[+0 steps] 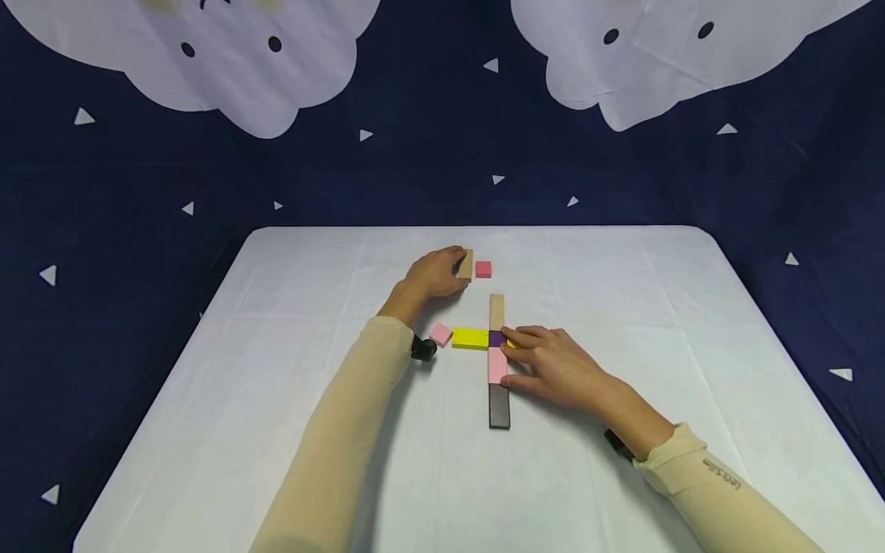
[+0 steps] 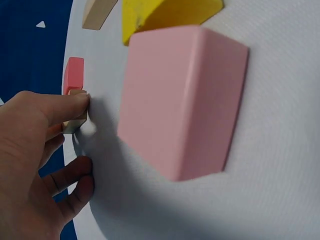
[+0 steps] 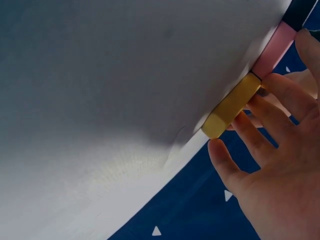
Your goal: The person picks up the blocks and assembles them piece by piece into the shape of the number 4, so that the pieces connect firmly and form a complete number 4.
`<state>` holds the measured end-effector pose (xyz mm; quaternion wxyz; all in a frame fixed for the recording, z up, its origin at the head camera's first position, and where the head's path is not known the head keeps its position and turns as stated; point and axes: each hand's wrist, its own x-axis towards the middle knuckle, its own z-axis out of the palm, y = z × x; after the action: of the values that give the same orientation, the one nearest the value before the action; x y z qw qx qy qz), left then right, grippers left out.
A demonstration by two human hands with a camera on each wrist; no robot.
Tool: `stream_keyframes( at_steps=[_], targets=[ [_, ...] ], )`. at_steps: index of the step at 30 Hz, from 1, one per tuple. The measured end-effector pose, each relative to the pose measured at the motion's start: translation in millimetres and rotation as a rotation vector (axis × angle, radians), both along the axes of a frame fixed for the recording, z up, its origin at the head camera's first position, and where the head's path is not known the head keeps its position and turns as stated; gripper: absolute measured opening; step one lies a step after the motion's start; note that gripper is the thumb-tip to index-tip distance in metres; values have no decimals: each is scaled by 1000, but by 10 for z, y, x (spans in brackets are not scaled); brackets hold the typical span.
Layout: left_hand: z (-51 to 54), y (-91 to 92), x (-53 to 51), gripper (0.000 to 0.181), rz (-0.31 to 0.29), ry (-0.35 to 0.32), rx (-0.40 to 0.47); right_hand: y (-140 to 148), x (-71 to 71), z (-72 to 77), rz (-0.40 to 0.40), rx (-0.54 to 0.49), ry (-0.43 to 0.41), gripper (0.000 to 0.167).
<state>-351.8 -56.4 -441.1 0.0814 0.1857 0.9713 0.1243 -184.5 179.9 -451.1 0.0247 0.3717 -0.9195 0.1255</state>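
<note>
A person's left hand [image 1: 437,273] pinches a wooden block [image 1: 466,266] between thumb and fingers near the far edge of a white-covered table [image 1: 173,461], with a small red block [image 1: 483,269] lying just to the right of it. Nearer the person, the right hand [image 1: 560,369] rests at a cross of coloured blocks, its fingers extended and apart, their tips at the right side of the upright column. From far end to near, that column runs through a second wooden block [image 1: 496,311], a purple block [image 1: 497,339] at the crossing, a pink block [image 1: 497,365] and a dark grey block [image 1: 499,407], set end to end. A yellow block [image 1: 470,338] forms the left arm of the cross, meeting the purple piece; another yellow piece [image 3: 232,106], mostly covered by the right fingers from above, shows along the fingertips in the right wrist view. A loose pink square [image 1: 441,335] sits askew by the outer end of the left arm, close to the black wrist camera [image 1: 423,349] under the left sleeve [image 1: 346,430]; whether it touches the yellow cannot be told. Behind the table hangs a navy backdrop [image 1: 429,177] printed with pale clouds and small white triangles.
</note>
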Motion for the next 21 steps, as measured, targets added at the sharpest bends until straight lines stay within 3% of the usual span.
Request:
stream_keyframes(
  at_steps=[15, 21],
  targets=[
    [-55, -98, 35, 73, -36, 10, 108, 0, 15, -4, -4, -4, 7, 59],
    [-83, -107, 38, 75, -39, -16, 103, -2, 11, -8, 1, -12, 15, 59]
  ],
)
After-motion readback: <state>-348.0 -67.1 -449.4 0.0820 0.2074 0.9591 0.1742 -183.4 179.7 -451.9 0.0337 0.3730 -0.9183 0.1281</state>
